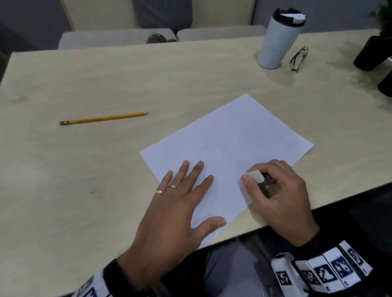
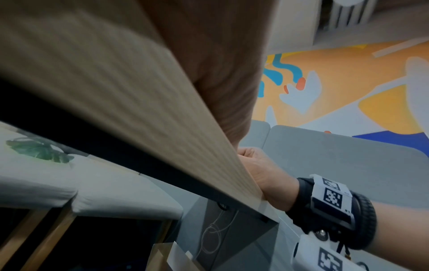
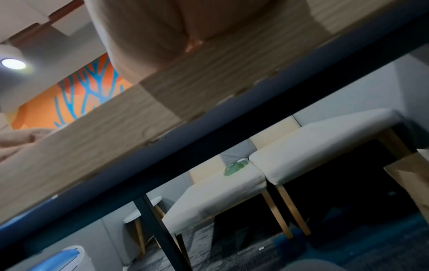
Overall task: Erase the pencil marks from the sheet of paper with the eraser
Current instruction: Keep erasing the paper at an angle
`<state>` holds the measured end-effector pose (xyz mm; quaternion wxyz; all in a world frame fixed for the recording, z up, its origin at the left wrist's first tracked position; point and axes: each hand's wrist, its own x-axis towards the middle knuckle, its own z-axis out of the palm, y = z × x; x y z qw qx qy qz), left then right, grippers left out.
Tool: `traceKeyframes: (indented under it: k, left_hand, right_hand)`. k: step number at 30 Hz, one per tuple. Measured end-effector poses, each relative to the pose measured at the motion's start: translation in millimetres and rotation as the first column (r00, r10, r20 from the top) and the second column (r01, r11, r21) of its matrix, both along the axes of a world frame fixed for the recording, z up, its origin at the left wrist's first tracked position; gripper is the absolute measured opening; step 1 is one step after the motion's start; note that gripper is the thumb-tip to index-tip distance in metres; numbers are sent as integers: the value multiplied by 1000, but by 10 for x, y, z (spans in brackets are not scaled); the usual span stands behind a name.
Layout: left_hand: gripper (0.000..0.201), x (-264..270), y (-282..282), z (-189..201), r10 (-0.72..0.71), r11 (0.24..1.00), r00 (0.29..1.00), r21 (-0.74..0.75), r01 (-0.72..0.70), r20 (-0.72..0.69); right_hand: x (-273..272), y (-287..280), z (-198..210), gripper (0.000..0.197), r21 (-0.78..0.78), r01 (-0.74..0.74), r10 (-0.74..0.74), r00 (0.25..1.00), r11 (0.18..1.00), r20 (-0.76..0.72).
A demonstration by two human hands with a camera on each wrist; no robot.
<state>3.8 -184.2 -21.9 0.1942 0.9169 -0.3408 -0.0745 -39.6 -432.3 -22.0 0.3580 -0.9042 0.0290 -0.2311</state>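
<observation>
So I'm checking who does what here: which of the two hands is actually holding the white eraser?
The right hand pinches the white block eraser against the white paper sheet; the ringed left hand only lies flat on it.

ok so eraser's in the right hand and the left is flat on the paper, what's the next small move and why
Probably a short rubbing stroke. The right hand pinches the eraser with its lower end at the sheet of paper, and the left hand lies flat on the sheet's near corner, which should keep it from sliding. No pencil marks can be made out in the head view, so where to rub is uncertain.
</observation>
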Motion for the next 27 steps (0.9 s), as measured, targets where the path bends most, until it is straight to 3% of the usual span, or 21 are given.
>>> traceKeyframes:
  k: [11, 17, 23, 27]
  left_hand:
    - [78, -6, -26, -52, -28, 1000, 998, 6, 27, 55]
    - [78, -12, -32, -83, -17, 1000, 998, -6, 17, 66]
    - [83, -27, -23, 19, 18, 999, 999, 27, -19, 51]
    - [83, -50, 8, 37, 5, 1000, 999, 21, -6, 46]
  right_hand:
    - [66, 73, 124, 9, -78, -4, 4, 1000, 997, -5]
    - [-13, 86, 91, 6, -108, -5, 13, 998, 994, 69]
    - [7, 12, -17, 10, 84, 28, -38, 992, 996, 120]
    - [-14, 19, -56, 11, 111, 26, -37, 994, 994, 100]
